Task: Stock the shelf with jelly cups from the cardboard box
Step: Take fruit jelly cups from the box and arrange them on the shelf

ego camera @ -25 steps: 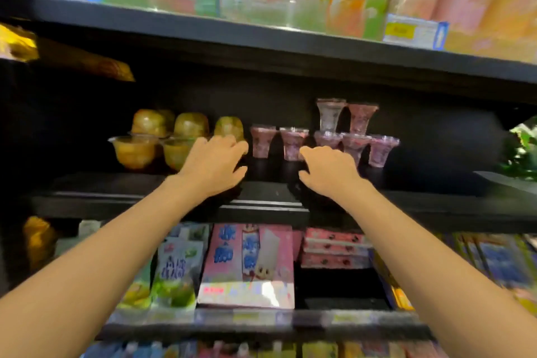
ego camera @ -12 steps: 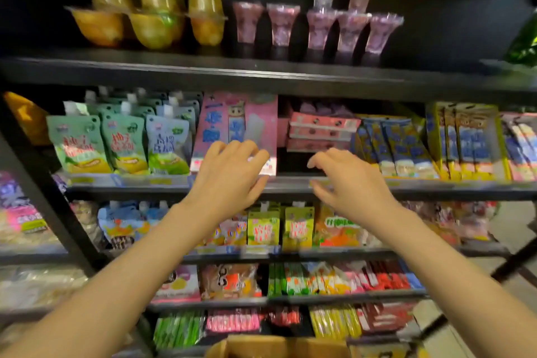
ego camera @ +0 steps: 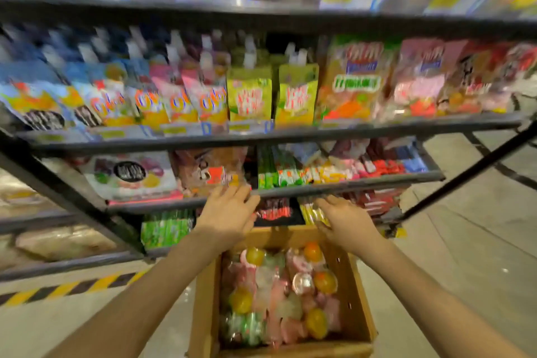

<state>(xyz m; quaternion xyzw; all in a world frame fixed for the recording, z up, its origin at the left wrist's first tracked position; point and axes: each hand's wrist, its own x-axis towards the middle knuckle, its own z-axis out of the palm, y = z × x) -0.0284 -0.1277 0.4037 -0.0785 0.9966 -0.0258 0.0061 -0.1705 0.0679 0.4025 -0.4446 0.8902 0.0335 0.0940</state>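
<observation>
- So a second ago both my hands were up at the shelf with the yellow and pink cups on it. Now they've dropped way down and that shelf isn't even in view anymore. Everything's a bit smeared from swinging my head down.
- My left hand (ego camera: 229,213) is empty, fingers loose and spread, hovering over the far edge of the cardboard box (ego camera: 359,314), in front of the lower shelf rail (ego camera: 334,187).
- My right hand (ego camera: 344,219) is the same deal: open, holding nothing, fingers pointing toward the shelves over the box's far right corner. Neither hand is touching anything as far as I can tell.
- The jelly cups (ego camera: 279,293) are right below me in the box on the floor, a jumbled pile of yellow/orange, pink, clear and a green one near my end. Still plenty in there, so I'd say this job is nowhere near done.
- What the change means, my read: last batch got placed, and this is the trip back for a refill. Both hands empty and already over the box, so next is just reaching down and grabbing a couple.
- Heads up for myself: they're heaped at all angles and look slippery, so I'll probably want to pick ones lying on top rather than dig.
- The snack pouches (ego camera: 250,93) on the middle shelves aren't my problem, just background.
</observation>
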